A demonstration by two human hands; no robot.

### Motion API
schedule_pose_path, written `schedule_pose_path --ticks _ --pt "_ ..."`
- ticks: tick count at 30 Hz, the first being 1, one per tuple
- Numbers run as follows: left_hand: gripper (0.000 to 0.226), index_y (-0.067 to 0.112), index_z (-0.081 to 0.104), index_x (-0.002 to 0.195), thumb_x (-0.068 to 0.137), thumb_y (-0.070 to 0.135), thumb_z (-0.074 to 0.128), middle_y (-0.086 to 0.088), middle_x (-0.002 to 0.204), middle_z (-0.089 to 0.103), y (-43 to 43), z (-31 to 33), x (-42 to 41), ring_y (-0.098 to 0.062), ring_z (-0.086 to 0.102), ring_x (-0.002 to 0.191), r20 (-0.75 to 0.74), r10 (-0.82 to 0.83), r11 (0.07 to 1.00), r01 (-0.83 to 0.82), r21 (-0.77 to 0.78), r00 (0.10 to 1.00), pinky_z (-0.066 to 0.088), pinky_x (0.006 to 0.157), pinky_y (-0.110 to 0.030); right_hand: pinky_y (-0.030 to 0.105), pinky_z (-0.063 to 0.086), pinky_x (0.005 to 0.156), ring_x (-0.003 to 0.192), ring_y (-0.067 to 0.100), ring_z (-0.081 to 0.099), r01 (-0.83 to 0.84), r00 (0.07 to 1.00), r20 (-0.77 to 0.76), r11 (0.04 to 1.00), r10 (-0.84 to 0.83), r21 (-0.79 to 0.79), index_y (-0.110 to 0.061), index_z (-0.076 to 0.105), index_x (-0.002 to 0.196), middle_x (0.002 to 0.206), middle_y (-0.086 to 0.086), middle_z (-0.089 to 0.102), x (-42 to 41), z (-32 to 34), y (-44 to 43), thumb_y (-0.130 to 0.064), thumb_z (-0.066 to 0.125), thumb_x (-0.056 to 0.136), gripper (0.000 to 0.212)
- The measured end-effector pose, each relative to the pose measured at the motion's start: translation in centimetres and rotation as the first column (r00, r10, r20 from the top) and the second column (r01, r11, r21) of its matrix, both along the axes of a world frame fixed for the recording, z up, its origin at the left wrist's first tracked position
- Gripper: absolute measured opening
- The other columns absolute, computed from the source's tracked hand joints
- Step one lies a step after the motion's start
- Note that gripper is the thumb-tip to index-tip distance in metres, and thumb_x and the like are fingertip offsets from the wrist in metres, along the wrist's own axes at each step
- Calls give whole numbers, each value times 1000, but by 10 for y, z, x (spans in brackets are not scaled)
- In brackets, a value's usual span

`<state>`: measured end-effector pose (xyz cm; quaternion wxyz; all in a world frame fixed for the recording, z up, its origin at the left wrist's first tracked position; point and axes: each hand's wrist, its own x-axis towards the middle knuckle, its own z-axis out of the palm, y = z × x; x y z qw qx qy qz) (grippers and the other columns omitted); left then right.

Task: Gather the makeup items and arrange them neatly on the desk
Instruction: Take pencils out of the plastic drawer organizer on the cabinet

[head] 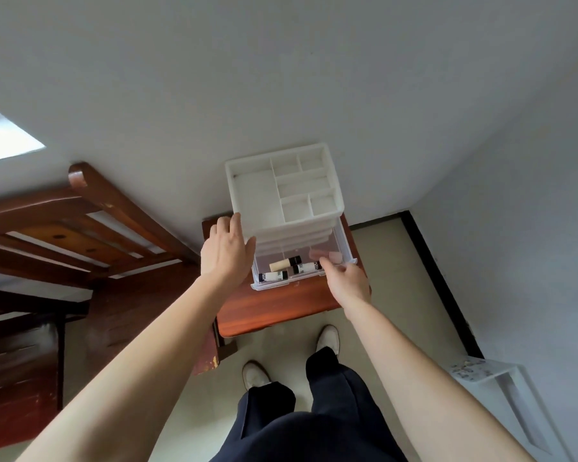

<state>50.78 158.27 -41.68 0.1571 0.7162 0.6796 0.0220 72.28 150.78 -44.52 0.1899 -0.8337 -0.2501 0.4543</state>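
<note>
One white organiser point(297, 228) on one wooden stool point(274, 311). Top tray: six compartments. One clear drawer point(271, 285) open on the near side. Closed drawers above it, count unclear.

In the drawer, three tubes: beige tube point(282, 264), middle white tube point(306, 268), near-left white tube point(274, 276). Two sponges at far right: left pink sponge point(315, 254), right pink sponge point(335, 257).

Two hands: left hand point(226, 251), right hand point(346, 281). Two pale shoes near: left shoe point(254, 375), right shoe point(328, 338). One wooden frame point(80, 211), left.

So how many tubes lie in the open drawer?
3: beige tube at the back, white tube front left, second white tube by the right hand, which may hide more.
</note>
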Motion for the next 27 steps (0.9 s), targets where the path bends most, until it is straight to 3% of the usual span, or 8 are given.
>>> schedule_pose_path --ticks 4,7,10,12,15,18,24,27 --pt "42 9 55 120 88 35 60 -12 113 55 -30 -9 1 -34 55 96 10 -299 952 297 78 954 49 72 -42 40 54 70 75 16 60 -366 913 275 902 302 227 -26 43 71 78 -15 61 18 2 13 -44 52 87 26" --pt "62 15 43 136 86 50 59 -6 131 47 -42 -15 12 -28 47 115 -61 -462 882 452 -132 885 40 91 -39 35 50 83 95 15 56 -732 648 430 670 629 123 -22 54 97 97 -12 55 28 4 33 -30 58 90 12" --pt "90 12 20 151 84 57 59 -8 145 36 -44 -24 24 -28 37 132 -114 -516 840 476 -259 849 30 107 -41 42 43 104 120 23 50 -896 373 422 439 826 -68 -23 50 127 130 2 52 30 -3 49 -31 55 91 38" --pt "96 9 12 153 84 58 59 -10 145 36 -43 -32 29 -29 36 134 -196 -521 841 461 -282 831 22 112 -45 44 35 112 130 26 45 -930 269 388 343 882 -134 -23 43 140 140 5 47 27 -7 55 -32 53 91 50" --pt "97 7 11 152 83 55 59 -9 140 40 -43 -43 35 -29 36 133 -300 -517 851 443 -284 801 9 112 -55 47 30 116 139 31 35 -943 246 317 302 916 -141 -21 35 148 149 10 37 22 -10 63 -35 51 93 59" --pt "84 10 13 152 87 41 57 -6 134 45 -43 -52 41 -27 42 127 -273 -463 874 384 -298 843 3 108 -56 49 30 114 139 32 33 -947 240 280 287 930 -140 -23 39 146 149 10 36 21 -15 66 -44 49 92 59" --pt "61 21 28 145 90 20 53 -2 116 50 -37 -64 41 -24 53 109 -242 -418 899 359 -252 876 12 100 -49 44 39 102 120 29 46 -965 151 296 206 943 -164 -24 58 110 127 8 47 24 -20 73 -53 43 92 38" --pt "56 24 35 141 90 26 58 -1 114 50 -35 -73 37 -23 56 104 -221 -403 903 347 -253 888 15 94 -44 43 41 100 117 29 49 -970 130 310 185 942 -156 -22 57 112 125 8 48 22 -22 70 -58 39 95 43"
